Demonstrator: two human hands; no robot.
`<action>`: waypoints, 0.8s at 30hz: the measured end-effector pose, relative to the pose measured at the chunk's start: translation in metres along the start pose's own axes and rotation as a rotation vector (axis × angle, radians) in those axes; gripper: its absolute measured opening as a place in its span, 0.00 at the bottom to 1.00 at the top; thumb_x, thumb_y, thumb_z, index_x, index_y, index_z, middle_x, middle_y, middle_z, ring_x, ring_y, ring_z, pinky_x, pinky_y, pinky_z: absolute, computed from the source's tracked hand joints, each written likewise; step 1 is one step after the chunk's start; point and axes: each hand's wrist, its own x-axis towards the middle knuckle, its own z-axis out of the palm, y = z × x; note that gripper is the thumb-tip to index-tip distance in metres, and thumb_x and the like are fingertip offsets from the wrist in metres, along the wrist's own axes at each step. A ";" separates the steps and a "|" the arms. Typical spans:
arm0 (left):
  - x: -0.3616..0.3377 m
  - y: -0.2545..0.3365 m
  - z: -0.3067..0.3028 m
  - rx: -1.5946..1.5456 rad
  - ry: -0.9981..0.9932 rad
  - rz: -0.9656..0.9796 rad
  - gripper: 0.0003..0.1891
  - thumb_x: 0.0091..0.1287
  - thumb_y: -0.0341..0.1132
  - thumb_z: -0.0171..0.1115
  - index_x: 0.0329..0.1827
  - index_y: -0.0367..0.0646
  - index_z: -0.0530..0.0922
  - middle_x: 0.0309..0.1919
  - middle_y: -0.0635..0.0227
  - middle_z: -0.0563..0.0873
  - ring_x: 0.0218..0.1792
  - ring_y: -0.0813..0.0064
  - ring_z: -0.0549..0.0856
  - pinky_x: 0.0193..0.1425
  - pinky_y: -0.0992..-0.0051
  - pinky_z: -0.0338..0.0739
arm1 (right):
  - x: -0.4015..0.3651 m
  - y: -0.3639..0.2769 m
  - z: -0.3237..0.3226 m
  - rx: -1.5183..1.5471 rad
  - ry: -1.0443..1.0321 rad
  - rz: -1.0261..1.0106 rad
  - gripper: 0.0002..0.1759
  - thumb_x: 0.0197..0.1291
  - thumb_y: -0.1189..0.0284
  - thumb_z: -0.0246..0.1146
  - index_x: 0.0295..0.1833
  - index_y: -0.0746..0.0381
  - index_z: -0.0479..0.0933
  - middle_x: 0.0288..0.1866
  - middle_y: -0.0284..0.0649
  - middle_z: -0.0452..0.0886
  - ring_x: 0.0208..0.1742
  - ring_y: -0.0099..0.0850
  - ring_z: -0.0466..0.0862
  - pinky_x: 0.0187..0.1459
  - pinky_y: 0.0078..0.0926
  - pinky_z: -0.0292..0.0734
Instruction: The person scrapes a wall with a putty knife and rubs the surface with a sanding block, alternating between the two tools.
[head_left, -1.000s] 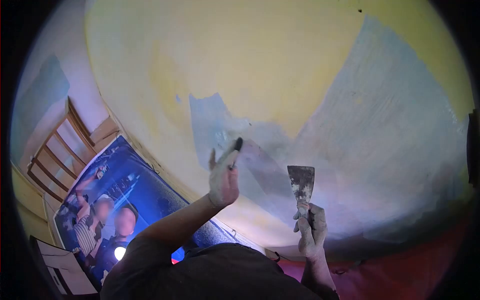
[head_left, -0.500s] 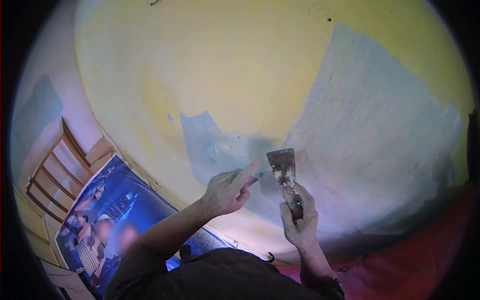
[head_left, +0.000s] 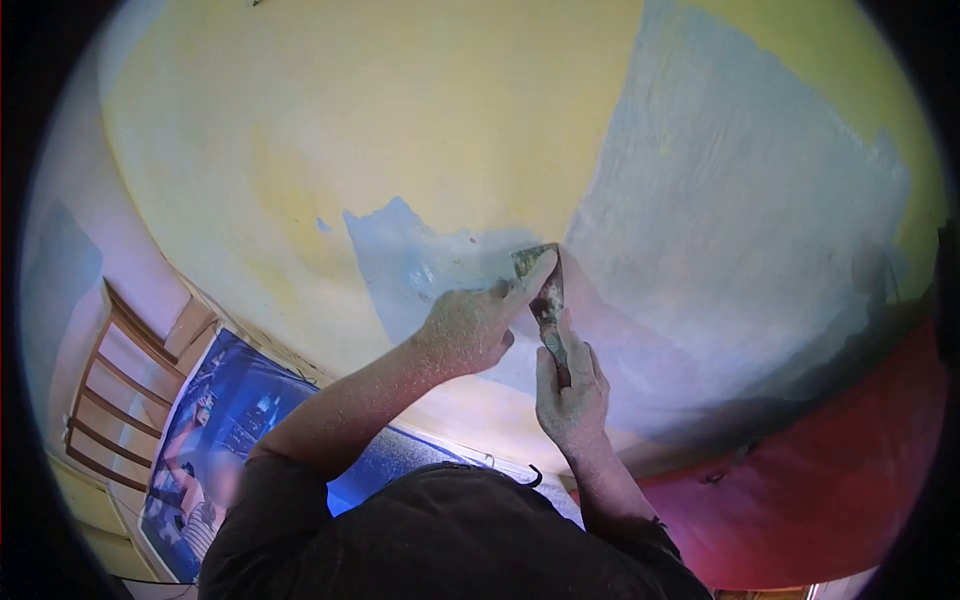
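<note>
My right hand [head_left: 573, 405] is wrapped round the handle of a putty knife [head_left: 552, 305], its metal blade pointing up and spotted with pale residue. The blade's edge is at the wall [head_left: 450, 130], over the border of yellow paint and a bare bluish-grey patch [head_left: 390, 270]. From the left, my left hand [head_left: 470, 325] reaches across with its index finger stretched along the blade. Its other fingers are bent, partly hidden, with nothing visible in them. Pale dust coats both hands and forearms.
A larger grey scraped area [head_left: 740, 190] spreads over the wall at right. Red cloth or sheeting [head_left: 800, 480] lies at lower right. At lower left are a wooden slatted frame [head_left: 120, 390] and a blue printed sheet [head_left: 270, 385] with pictured people.
My left index finger has come onto the putty knife's blade. My right hand has moved the knife up and slightly left in view, and the camera view has shifted too.
</note>
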 end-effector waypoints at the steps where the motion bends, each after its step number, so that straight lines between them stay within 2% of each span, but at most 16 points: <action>1: 0.002 0.002 -0.002 0.008 -0.028 -0.021 0.61 0.64 0.30 0.71 1.00 0.57 0.47 0.46 0.51 0.92 0.41 0.43 0.95 0.45 0.46 0.91 | -0.002 -0.003 0.003 0.001 0.018 0.035 0.39 0.76 0.77 0.71 0.90 0.59 0.71 0.47 0.52 0.90 0.40 0.53 0.94 0.40 0.50 0.90; 4: 0.002 -0.003 -0.006 0.050 -0.078 -0.012 0.61 0.65 0.29 0.71 1.00 0.56 0.45 0.47 0.50 0.93 0.42 0.41 0.95 0.45 0.44 0.91 | -0.005 -0.006 0.002 -0.030 -0.041 0.105 0.39 0.77 0.76 0.71 0.90 0.59 0.70 0.47 0.53 0.91 0.42 0.55 0.94 0.41 0.51 0.90; 7: 0.003 -0.005 -0.003 0.028 -0.038 0.054 0.60 0.66 0.29 0.71 1.01 0.55 0.45 0.47 0.48 0.93 0.42 0.39 0.94 0.46 0.43 0.91 | -0.003 -0.004 0.005 0.013 0.008 0.049 0.39 0.78 0.76 0.71 0.91 0.59 0.70 0.47 0.55 0.91 0.43 0.56 0.95 0.42 0.51 0.90; 10: 0.005 0.002 -0.011 0.004 -0.057 -0.030 0.60 0.65 0.28 0.70 1.01 0.55 0.45 0.46 0.46 0.92 0.42 0.39 0.94 0.48 0.43 0.90 | 0.004 -0.013 -0.003 0.001 -0.048 0.090 0.39 0.78 0.77 0.70 0.91 0.60 0.70 0.49 0.57 0.92 0.44 0.57 0.95 0.43 0.50 0.91; 13: 0.004 0.000 -0.008 -0.016 -0.049 -0.025 0.61 0.65 0.27 0.70 1.01 0.55 0.45 0.44 0.46 0.92 0.40 0.39 0.94 0.47 0.43 0.90 | 0.000 -0.007 0.000 0.033 -0.039 0.091 0.38 0.78 0.76 0.71 0.91 0.61 0.70 0.49 0.58 0.92 0.45 0.57 0.95 0.45 0.50 0.91; 16: 0.004 -0.007 0.002 -0.017 0.013 0.041 0.61 0.64 0.26 0.70 1.01 0.54 0.45 0.42 0.49 0.93 0.40 0.41 0.94 0.46 0.44 0.90 | 0.000 -0.002 0.006 0.084 -0.014 0.075 0.38 0.79 0.76 0.70 0.90 0.60 0.70 0.49 0.57 0.92 0.46 0.57 0.95 0.47 0.50 0.91; 17: 0.004 -0.009 0.007 -0.016 0.036 0.068 0.61 0.63 0.26 0.70 1.00 0.51 0.46 0.41 0.50 0.93 0.39 0.43 0.94 0.46 0.46 0.90 | 0.002 -0.001 0.004 0.055 -0.027 0.072 0.38 0.79 0.76 0.70 0.90 0.60 0.70 0.49 0.57 0.93 0.46 0.56 0.95 0.47 0.50 0.91; 20: 0.005 0.002 0.001 -0.059 -0.015 -0.023 0.61 0.63 0.26 0.70 1.00 0.48 0.45 0.44 0.51 0.93 0.41 0.44 0.95 0.45 0.46 0.89 | 0.002 -0.004 -0.003 0.019 -0.045 0.083 0.36 0.79 0.77 0.70 0.89 0.61 0.72 0.50 0.57 0.93 0.48 0.56 0.96 0.49 0.50 0.91; 21: 0.004 0.001 0.002 -0.048 0.003 -0.002 0.60 0.63 0.26 0.69 1.00 0.45 0.46 0.49 0.51 0.93 0.40 0.44 0.95 0.43 0.46 0.89 | 0.002 -0.006 -0.002 0.037 -0.038 0.088 0.36 0.79 0.77 0.70 0.89 0.61 0.72 0.51 0.57 0.93 0.49 0.56 0.96 0.50 0.50 0.91; 24: 0.003 0.001 0.008 -0.057 0.111 0.034 0.54 0.70 0.31 0.72 0.99 0.47 0.52 0.49 0.53 0.93 0.40 0.46 0.95 0.42 0.47 0.90 | 0.001 -0.005 -0.001 0.053 -0.041 0.119 0.36 0.79 0.77 0.70 0.89 0.62 0.73 0.52 0.57 0.94 0.50 0.55 0.96 0.50 0.49 0.91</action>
